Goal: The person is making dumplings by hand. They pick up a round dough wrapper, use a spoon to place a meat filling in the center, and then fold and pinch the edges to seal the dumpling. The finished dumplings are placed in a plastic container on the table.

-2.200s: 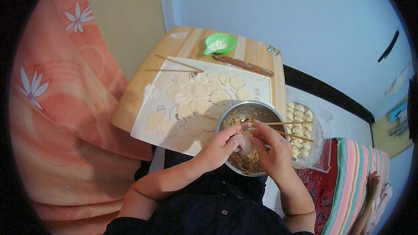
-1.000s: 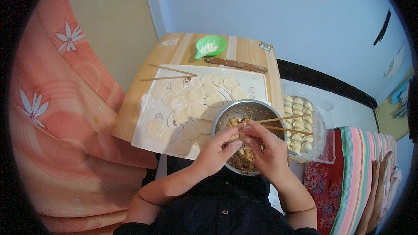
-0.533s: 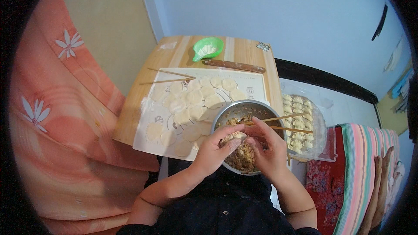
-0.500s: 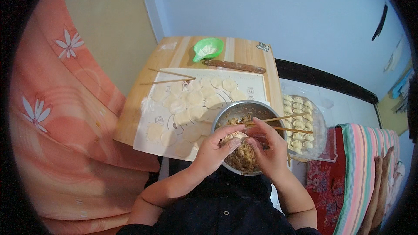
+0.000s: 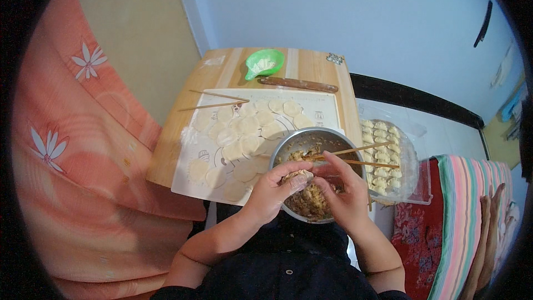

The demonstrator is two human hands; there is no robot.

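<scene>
Over the metal bowl (image 5: 277,153), my left hand (image 5: 270,189) pinches a small folded dumpling (image 5: 298,175) between thumb and fingers. Close beside it, my right hand (image 5: 347,189) is curved with thumb and fingers apart, a small gap showing between its thumb and the dumpling. Below both hands, chopped filling (image 5: 311,203) lies in the bowl. A pair of chopsticks (image 5: 373,163) slants from the bowl out over its right rim, passing behind my right fingers. Whether those fingers touch them is hidden. Round dough wrappers (image 5: 250,144) overlap on a white mat (image 5: 186,183) left of the bowl.
Rows of dumplings (image 5: 381,133) fill a clear tray (image 5: 410,175) at the right. On the wooden table (image 5: 227,66), a green scoop (image 5: 276,58) of flour and a rolling pin (image 5: 300,84) lie at the back. Two thin sticks (image 5: 214,105) rest on the mat's far left. An orange curtain (image 5: 105,150) hangs left.
The dumpling looks more closed and smaller between my left fingers. My right thumb has drawn slightly away from it. The bowl and chopsticks stay put.
</scene>
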